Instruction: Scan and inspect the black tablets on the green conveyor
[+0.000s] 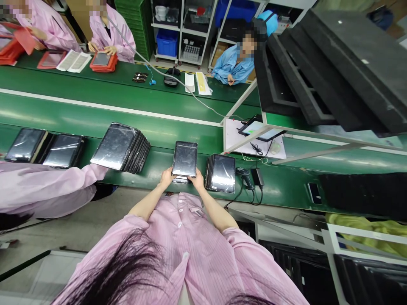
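1. Hands are holding one flat black tablet with a shiny glass screen [185, 159] over the near edge of the long green work table [95, 114]
2. The left hand [166, 177] is gripping the bottom left corner of the tablet, with its fingers closed on the edge
3. The right hand [197, 179] is gripping the bottom right corner the same way, so the two hands are sitting apart with the tablet between them
4. The tablet is facing up and tilting a little, and it is hiding a thin dark thing lying just under it
5. Just to the right of the tablet, a small stack of black tablets in clear plastic wrap [221, 173] is lying on the table, close to the right hand
6. A black hand scanner with a cord [245, 177] is lying right next to that small stack
7. To the left, a taller leaning pile of shiny black tablets [121, 147] is resting on the table, well apart from the hands
8. Two more dark flat screens [44, 147] are lying side by side farther left
9. A pink sleeve of another person [44, 186] is reaching in from the left edge, near the leaning pile
10. A lit white and green screen on a stand [261, 129] is glowing behind the small stack
11. Big black foam trays [333, 63] are sitting up high on the right
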Tool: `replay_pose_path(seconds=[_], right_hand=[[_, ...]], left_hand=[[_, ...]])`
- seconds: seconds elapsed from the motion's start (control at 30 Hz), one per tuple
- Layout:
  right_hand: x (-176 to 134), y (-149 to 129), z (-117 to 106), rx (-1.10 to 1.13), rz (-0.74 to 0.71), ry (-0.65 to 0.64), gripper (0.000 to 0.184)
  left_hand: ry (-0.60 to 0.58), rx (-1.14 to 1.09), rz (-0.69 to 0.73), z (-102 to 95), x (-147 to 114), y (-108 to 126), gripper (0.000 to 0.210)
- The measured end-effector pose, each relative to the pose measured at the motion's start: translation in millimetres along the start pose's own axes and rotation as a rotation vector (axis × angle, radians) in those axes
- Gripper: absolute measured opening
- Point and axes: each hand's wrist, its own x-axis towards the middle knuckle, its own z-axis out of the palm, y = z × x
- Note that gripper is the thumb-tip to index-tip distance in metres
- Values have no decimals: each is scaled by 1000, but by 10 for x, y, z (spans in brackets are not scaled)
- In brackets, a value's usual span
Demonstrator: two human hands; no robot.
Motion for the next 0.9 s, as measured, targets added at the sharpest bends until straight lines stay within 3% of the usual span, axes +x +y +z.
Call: replay_pose_path(seconds=[0.43,0.73,0.9], right_hand=[[121,166,103,-14,67,-18,89],[-43,268,164,46,105,-27,89],[-187,292,231,51,64,17,79]], left_hand=[[-20,9,0,-11,158,-163,54],[-20,-110,-45,203,23,-142,87],[-1,-128,-45,215,-62,-102,77]])
